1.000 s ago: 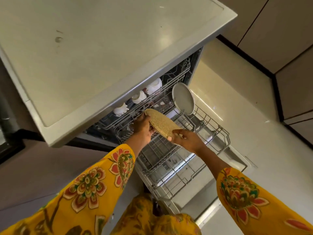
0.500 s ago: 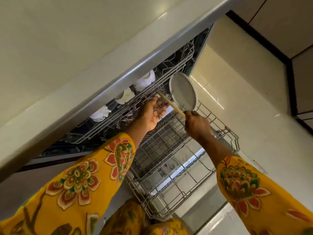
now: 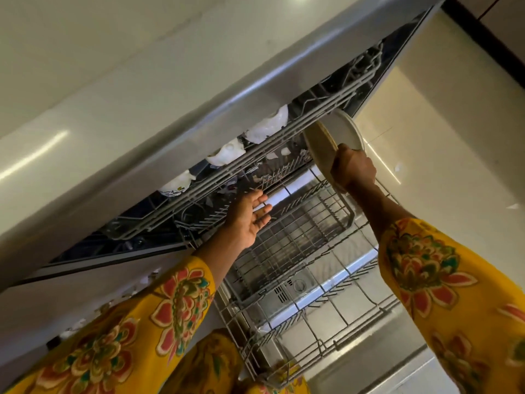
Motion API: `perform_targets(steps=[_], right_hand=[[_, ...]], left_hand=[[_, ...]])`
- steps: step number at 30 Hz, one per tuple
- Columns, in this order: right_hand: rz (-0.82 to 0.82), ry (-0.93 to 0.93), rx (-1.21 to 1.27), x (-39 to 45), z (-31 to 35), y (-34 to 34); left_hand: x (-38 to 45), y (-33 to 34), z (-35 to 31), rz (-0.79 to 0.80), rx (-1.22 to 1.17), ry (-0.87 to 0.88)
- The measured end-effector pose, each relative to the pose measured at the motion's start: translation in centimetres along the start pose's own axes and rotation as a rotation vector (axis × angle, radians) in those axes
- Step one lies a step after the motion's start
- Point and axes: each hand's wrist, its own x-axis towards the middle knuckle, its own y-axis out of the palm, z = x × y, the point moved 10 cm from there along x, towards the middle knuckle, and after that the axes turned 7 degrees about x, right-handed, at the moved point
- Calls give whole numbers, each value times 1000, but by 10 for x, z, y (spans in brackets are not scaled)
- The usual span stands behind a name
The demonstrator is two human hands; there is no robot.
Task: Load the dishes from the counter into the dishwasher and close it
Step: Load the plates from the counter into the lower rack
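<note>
I am gripping the tan plate with my right hand, standing it on edge in the lower rack just beside the grey plate. Left hand is hovering open, holding nothing. Judgement: seat the rim between tines before releasing.

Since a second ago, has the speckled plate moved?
Yes. The speckled plate, gripped by the right hand, went from flat above the lower rack to on edge beside the grey plate at the rack's far end.

sleeves: loose | yellow | red-green floral print | forearms bare
</note>
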Motion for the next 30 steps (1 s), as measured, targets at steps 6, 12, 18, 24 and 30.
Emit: perform_targets(steps=[6,12,18,24,30], right_hand=[[4,20,56,24,1,-3],[-23,24,15,31,-5,-20],[-14,17,1,32,3,-15],[-15,15,26,37,10,4],[14,1,25,34,12,23]], left_hand=[[6,-12,7,-19,9,-2],[5,-23,20,-35,2,-35],[3,-26,19,-43,1,-31],[6,-34,18,-56,10,-8],[7,-44,23,-75,12,-17]])
